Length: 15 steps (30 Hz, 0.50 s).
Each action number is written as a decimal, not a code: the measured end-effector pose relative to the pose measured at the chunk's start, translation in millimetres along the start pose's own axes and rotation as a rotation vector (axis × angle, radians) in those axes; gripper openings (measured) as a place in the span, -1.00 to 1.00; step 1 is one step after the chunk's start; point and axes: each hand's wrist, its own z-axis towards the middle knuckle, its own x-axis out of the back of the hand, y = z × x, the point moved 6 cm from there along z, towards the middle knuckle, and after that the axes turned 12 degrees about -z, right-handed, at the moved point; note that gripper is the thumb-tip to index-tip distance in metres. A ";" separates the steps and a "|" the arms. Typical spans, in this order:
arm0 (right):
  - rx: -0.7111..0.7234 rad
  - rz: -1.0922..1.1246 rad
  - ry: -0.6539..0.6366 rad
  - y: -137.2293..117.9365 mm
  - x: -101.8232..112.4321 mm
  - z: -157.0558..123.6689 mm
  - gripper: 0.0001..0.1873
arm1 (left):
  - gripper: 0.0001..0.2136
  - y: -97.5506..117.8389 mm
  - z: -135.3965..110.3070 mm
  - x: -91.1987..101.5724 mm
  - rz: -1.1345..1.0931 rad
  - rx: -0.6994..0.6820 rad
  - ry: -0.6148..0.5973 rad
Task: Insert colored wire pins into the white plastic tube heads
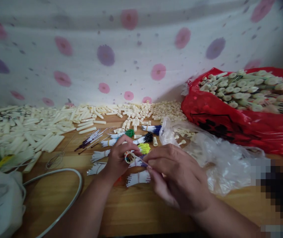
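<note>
My left hand (pixel 121 155) is closed around a short cream plastic pen tube (pixel 128 157), its round open end facing me and small coloured bits showing inside. In a pinch, my right hand (pixel 178 175) holds a thin pale pen refill (pixel 141 160), whose far end meets the tube's opening. Beneath and behind the hands lie rubber-banded bundles of white refills with coloured ends: green (pixel 129 133), black (pixel 147 138), dark blue (pixel 155 130) and yellow (pixel 144 147). Another white bundle (pixel 138 178) lies just below the tube. My palms hide part of the bundles.
Cream pen barrels (pixel 27 129) are heaped at the left, with small slotted parts (pixel 136 115) at the back. A red bag (pixel 213 115) full of pens stands at the right, beside a clear plastic bag (pixel 220 168). A white cable (pixel 79 178) loops across the wooden table (pixel 131 211).
</note>
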 end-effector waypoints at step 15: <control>-0.150 0.025 -0.005 7.2 -7.1 -4.8 -0.86 | -0.84 1.8 -1.3 2.6 0.114 -0.095 -0.049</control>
